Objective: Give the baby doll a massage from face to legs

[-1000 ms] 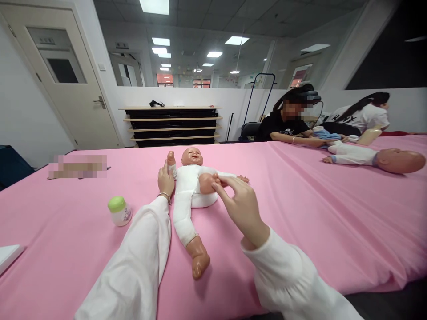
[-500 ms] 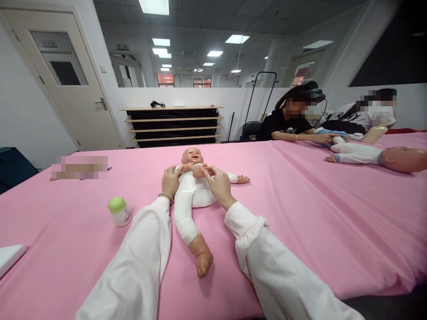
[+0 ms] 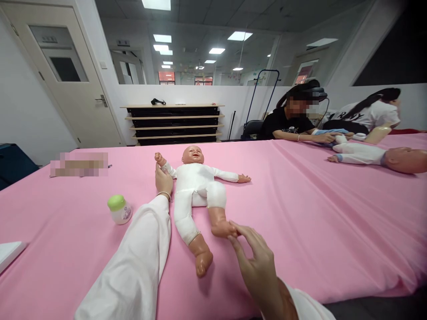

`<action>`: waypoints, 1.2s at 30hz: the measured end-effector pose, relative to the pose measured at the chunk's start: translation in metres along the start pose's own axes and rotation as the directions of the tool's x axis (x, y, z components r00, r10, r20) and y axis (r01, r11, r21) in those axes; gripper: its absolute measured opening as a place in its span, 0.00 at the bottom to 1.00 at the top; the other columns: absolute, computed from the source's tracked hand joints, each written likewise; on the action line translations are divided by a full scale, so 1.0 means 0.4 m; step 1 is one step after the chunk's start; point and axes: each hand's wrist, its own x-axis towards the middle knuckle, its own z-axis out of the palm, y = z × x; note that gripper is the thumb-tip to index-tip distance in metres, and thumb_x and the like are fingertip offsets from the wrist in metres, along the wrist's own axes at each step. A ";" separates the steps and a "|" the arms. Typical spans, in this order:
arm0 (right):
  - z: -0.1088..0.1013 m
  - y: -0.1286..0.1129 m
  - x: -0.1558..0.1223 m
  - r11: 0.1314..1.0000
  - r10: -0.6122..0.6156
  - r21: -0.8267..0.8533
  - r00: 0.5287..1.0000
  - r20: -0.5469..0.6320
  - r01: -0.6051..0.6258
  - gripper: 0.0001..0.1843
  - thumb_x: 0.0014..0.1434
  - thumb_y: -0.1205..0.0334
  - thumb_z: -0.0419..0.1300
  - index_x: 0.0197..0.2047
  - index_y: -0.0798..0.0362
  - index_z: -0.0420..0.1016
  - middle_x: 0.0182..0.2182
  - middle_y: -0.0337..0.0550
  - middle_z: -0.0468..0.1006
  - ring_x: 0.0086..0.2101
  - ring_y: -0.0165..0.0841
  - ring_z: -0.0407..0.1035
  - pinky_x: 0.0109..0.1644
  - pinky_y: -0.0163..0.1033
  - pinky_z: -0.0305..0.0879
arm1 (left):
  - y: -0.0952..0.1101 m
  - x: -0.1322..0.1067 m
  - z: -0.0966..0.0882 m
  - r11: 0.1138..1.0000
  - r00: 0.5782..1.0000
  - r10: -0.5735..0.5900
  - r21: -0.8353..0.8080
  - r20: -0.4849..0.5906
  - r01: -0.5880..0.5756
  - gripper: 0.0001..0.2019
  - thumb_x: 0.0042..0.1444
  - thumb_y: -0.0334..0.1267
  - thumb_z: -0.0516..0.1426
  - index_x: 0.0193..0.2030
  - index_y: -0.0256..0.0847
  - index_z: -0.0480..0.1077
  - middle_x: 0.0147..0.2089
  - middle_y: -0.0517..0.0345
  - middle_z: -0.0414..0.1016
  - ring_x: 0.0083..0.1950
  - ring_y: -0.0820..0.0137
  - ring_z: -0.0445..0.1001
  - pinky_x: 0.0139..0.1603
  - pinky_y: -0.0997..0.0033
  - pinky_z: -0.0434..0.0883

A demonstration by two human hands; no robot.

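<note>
A baby doll (image 3: 193,175) with a white cloth body lies face up on the pink-covered table (image 3: 300,213), its head away from me. My left hand (image 3: 163,180) holds the doll's arm on the left, just below its raised fist (image 3: 159,158); my fingers are partly hidden behind that arm. At the doll's bent leg on the right, my right hand (image 3: 256,255) pinches the toes of the foot (image 3: 222,228) between thumb and fingers. The other leg (image 3: 200,255) stretches toward me, and the doll's other arm lies out to the right.
A small jar with a green lid (image 3: 119,210) stands left of my left sleeve. A white flat object (image 3: 11,254) lies at the left edge. Across the table on the right, a person in black (image 3: 290,122) handles another doll (image 3: 367,153), with a pale bottle (image 3: 378,132) close by.
My right hand has come down toward me with the doll's foot, lowering the leg from the chest. My left hand has swung the doll's arm outward to the left.
</note>
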 end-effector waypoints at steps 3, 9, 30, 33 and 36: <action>-0.001 0.018 -0.070 0.998 -0.044 -0.037 0.999 0.005 0.044 0.08 0.59 0.61 0.56 0.43 0.48 0.69 0.35 0.39 0.77 0.36 0.32 0.71 0.39 0.38 0.68 | -0.004 0.002 -0.003 0.994 0.994 -0.106 0.020 -0.020 0.106 0.26 0.61 0.42 0.41 0.66 0.38 0.45 0.60 0.43 0.62 0.56 0.57 0.67 0.50 0.59 0.67; -0.004 0.040 -0.150 0.999 0.011 -0.053 0.998 0.061 -0.008 0.09 0.59 0.61 0.55 0.44 0.49 0.70 0.35 0.40 0.77 0.35 0.31 0.72 0.37 0.35 0.71 | -0.005 0.006 -0.007 0.927 0.934 -0.338 0.130 -0.113 0.351 0.25 0.59 0.40 0.44 0.62 0.32 0.53 0.50 0.35 0.69 0.54 0.50 0.67 0.54 0.45 0.59; 0.016 0.064 -0.199 0.939 -0.113 -0.316 0.990 0.087 0.135 0.30 0.64 0.46 0.34 0.57 0.58 0.58 0.49 0.52 0.71 0.47 0.37 0.67 0.46 0.41 0.64 | 0.034 -0.026 -0.041 0.856 0.907 -0.371 0.304 -0.200 0.418 0.20 0.54 0.31 0.47 0.55 0.29 0.58 0.56 0.35 0.61 0.58 0.54 0.61 0.55 0.53 0.61; 0.021 0.061 -0.206 0.942 -0.084 -0.320 0.993 0.081 0.106 0.30 0.64 0.46 0.33 0.58 0.58 0.56 0.50 0.52 0.70 0.48 0.38 0.66 0.48 0.43 0.63 | 0.064 -0.052 -0.059 0.895 0.942 -0.312 0.292 -0.125 0.336 0.22 0.54 0.30 0.48 0.56 0.28 0.57 0.57 0.34 0.60 0.59 0.53 0.59 0.56 0.51 0.59; 0.023 0.058 -0.207 0.944 -0.070 -0.319 0.995 0.074 0.090 0.30 0.64 0.46 0.34 0.58 0.58 0.56 0.50 0.53 0.70 0.48 0.39 0.65 0.47 0.44 0.63 | 0.107 -0.100 -0.103 0.947 0.980 -0.197 0.257 -0.007 0.192 0.25 0.53 0.32 0.49 0.59 0.31 0.55 0.58 0.38 0.58 0.60 0.55 0.57 0.58 0.52 0.59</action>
